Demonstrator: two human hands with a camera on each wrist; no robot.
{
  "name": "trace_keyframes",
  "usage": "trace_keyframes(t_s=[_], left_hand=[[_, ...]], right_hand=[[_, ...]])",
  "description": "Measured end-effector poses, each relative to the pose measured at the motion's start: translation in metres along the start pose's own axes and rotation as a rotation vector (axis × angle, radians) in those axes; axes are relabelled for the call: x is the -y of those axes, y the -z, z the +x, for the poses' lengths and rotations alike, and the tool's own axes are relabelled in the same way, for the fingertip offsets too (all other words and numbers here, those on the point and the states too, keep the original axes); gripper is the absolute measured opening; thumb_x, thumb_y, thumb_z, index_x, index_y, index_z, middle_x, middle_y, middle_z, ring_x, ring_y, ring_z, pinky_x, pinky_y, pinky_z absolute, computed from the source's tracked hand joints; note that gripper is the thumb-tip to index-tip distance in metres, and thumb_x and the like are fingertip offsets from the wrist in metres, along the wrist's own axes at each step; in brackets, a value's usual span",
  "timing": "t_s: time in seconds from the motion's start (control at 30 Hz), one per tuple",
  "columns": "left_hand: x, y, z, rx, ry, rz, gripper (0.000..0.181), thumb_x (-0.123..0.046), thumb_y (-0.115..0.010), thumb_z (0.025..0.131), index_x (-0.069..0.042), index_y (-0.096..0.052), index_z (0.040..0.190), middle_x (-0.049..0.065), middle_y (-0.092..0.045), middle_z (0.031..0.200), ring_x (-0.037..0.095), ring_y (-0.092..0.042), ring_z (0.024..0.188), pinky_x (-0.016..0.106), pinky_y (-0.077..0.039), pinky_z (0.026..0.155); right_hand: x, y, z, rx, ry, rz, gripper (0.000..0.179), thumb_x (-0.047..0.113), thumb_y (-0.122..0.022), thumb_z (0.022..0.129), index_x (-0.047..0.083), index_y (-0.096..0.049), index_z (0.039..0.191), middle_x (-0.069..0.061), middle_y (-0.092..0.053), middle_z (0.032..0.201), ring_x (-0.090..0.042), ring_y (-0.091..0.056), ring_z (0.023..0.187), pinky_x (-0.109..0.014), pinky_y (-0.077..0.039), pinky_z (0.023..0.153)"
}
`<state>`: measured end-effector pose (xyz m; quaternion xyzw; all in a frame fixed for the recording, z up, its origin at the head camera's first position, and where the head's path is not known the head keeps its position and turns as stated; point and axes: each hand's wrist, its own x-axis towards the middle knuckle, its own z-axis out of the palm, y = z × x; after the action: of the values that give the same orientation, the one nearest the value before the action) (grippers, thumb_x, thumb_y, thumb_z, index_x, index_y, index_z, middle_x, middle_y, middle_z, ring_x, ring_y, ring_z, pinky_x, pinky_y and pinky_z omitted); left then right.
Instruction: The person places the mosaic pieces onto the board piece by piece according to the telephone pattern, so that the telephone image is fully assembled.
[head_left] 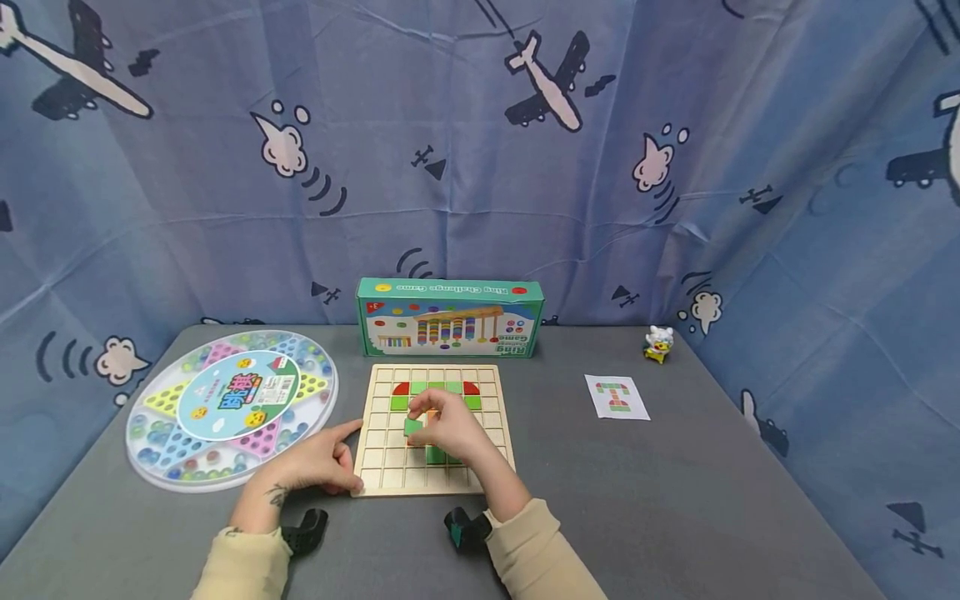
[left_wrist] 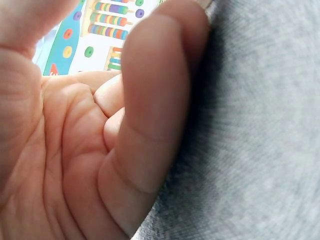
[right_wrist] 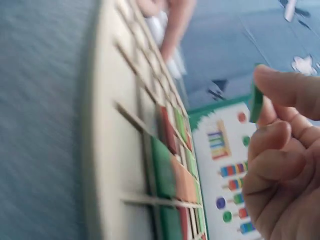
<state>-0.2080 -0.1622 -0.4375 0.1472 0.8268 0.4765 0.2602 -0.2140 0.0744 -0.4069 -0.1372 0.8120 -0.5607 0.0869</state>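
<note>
In the head view a wooden grid board [head_left: 382, 479] lies on the table with red, green and orange tiles in its squares. My right hand [head_left: 450, 425] is over its middle, pinching a green tile [right_wrist: 256, 102] between thumb and fingertips, raised off the board in the right wrist view. Some tiles below are hidden by this hand. My left hand [head_left: 318, 462] touches the board's left edge, index finger extended and thumb near the front corner. Its other fingers are curled in the left wrist view [left_wrist: 112, 110].
A round marble game board [head_left: 138, 454] lies at the left. Behind the grid stands a green game box [head_left: 450, 321]. To the right are a white card [head_left: 637, 408] printed with a coloured block pattern and a small figurine [head_left: 658, 343]. A blue curtain hangs behind.
</note>
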Motion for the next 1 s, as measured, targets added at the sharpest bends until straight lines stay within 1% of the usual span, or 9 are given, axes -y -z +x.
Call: trace_keyframes(t_s=[0.1,0.23,0.37,0.43,0.53,0.7,0.8,0.93,1.0], left_hand=[[0.000,0.000,-0.001,0.001,-0.005,-0.002,0.103,-0.013,-0.080,0.065,0.008,-0.017,0.143,0.001,-0.054,0.061,0.009,-0.046,0.051,0.027,-0.041,0.050],[-0.002,0.000,-0.001,0.003,-0.006,0.000,0.103,-0.012,-0.080,0.065,0.009,-0.016,0.143,0.001,-0.054,0.062,0.009,-0.046,0.051,0.027,-0.041,0.050],[-0.002,0.000,-0.001,0.002,-0.003,0.002,0.102,-0.012,-0.080,0.066,0.009,-0.017,0.143,0.001,-0.054,0.062,0.009,-0.046,0.051,0.026,-0.040,0.050],[-0.002,0.000,-0.001,0.001,0.000,0.002,0.102,-0.012,-0.080,0.066,0.009,-0.017,0.143,0.001,-0.054,0.062,0.009,-0.046,0.051,0.026,-0.040,0.050],[-0.002,0.000,-0.001,0.001,0.002,0.001,0.102,-0.012,-0.080,0.065,0.008,-0.017,0.143,0.001,-0.054,0.062,0.009,-0.046,0.051,0.026,-0.040,0.050],[-0.001,0.000,-0.001,0.000,0.003,0.007,0.102,-0.013,-0.080,0.065,0.009,-0.017,0.143,0.001,-0.054,0.062,0.009,-0.046,0.051,0.026,-0.040,0.050],[-0.002,0.000,-0.001,-0.003,0.005,0.010,0.102,-0.012,-0.080,0.066,0.009,-0.017,0.143,0.001,-0.054,0.062,0.009,-0.046,0.052,0.026,-0.040,0.050],[-0.002,0.000,-0.001,-0.006,0.012,0.009,0.102,-0.013,-0.080,0.066,0.008,-0.017,0.143,0.001,-0.054,0.062,0.010,-0.046,0.052,0.026,-0.040,0.050],[-0.002,0.000,-0.001,-0.005,0.014,0.008,0.102,-0.013,-0.080,0.066,0.008,-0.018,0.143,0.001,-0.054,0.063,0.010,-0.046,0.052,0.026,-0.040,0.051]], right_hand=[[-0.003,-0.009,0.000,0.036,-0.025,-0.103,0.035,-0.009,-0.074,0.065,-0.002,-0.063,0.097,-0.008,-0.063,0.088,-0.014,-0.046,0.066,-0.027,-0.039,0.057],[-0.005,-0.014,-0.002,0.063,-0.048,-0.233,0.033,-0.010,-0.074,0.061,0.002,-0.062,0.090,-0.002,-0.060,0.081,-0.013,-0.050,0.071,-0.027,-0.041,0.060],[-0.007,-0.017,-0.003,0.075,-0.070,-0.330,0.032,-0.010,-0.074,0.061,0.006,-0.061,0.085,0.000,-0.058,0.077,-0.013,-0.049,0.068,-0.026,-0.040,0.058],[-0.007,-0.018,-0.004,0.071,-0.079,-0.353,0.032,-0.011,-0.074,0.060,0.006,-0.060,0.083,0.000,-0.057,0.075,-0.013,-0.048,0.066,-0.026,-0.039,0.057],[-0.008,-0.019,-0.004,0.061,-0.091,-0.375,0.033,-0.011,-0.074,0.059,0.007,-0.060,0.082,0.001,-0.056,0.074,-0.013,-0.047,0.066,-0.026,-0.037,0.056],[-0.008,-0.020,-0.003,0.051,-0.090,-0.388,0.033,-0.010,-0.075,0.059,0.009,-0.060,0.081,0.001,-0.057,0.075,-0.013,-0.048,0.067,-0.027,-0.038,0.059],[-0.007,-0.017,-0.004,0.039,-0.085,-0.383,0.032,-0.008,-0.075,0.060,0.009,-0.061,0.084,0.001,-0.059,0.079,-0.015,-0.052,0.074,-0.028,-0.040,0.063],[-0.004,-0.004,-0.006,0.008,-0.087,-0.306,0.031,-0.005,-0.074,0.065,0.005,-0.063,0.091,-0.004,-0.061,0.086,-0.019,-0.056,0.082,-0.032,-0.043,0.068],[-0.004,0.008,-0.008,-0.030,-0.094,-0.272,0.029,-0.002,-0.073,0.069,0.003,-0.063,0.095,-0.007,-0.060,0.087,-0.020,-0.055,0.081,-0.032,-0.044,0.068]])
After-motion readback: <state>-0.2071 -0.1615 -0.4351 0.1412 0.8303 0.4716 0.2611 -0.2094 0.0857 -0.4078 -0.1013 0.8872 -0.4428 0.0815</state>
